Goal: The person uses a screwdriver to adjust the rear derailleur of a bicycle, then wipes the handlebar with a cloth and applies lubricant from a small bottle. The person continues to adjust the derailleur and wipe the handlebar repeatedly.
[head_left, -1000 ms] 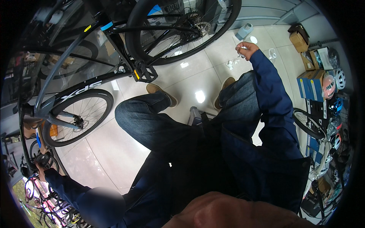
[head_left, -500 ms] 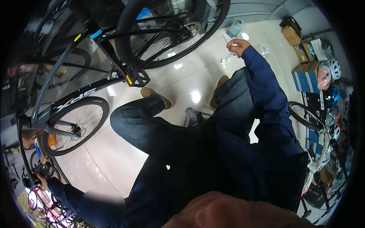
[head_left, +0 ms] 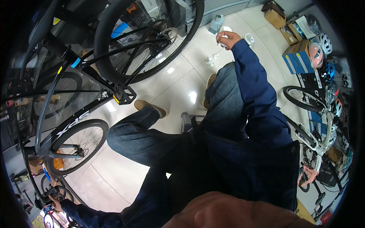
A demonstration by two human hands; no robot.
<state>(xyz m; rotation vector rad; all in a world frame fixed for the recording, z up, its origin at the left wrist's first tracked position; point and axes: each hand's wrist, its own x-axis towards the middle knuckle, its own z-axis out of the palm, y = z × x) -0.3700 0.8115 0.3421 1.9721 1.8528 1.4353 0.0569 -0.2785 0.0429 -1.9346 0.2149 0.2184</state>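
A black and grey bicycle (head_left: 78, 118) stands in front of me to the left, with its rear wheel (head_left: 152, 66) at the top of the view. At the lower left my left hand (head_left: 56, 205) is closed around the end of the bicycle's dark handlebar (head_left: 45, 198), partly hidden. My right hand (head_left: 229, 40) is raised over the floor beyond my right knee, its fingers pinched on a small whitish thing whose kind is too small to tell. Just past that hand a translucent bluish bottle (head_left: 216, 24) stands on the tiles.
Crumpled white bits (head_left: 211, 60) lie on the shiny floor near my right shoe. Boxes (head_left: 298, 57) and helmets (head_left: 326, 43) line the right side, above a white bicycle (head_left: 322, 146). A grey step or stool (head_left: 186, 122) shows between my legs.
The view has shifted, so the bicycle sits lower and further left. My right hand stays pinched, turned slightly; the thin white stem seen at its fingers shows less. The left hand keeps to the handlebar.
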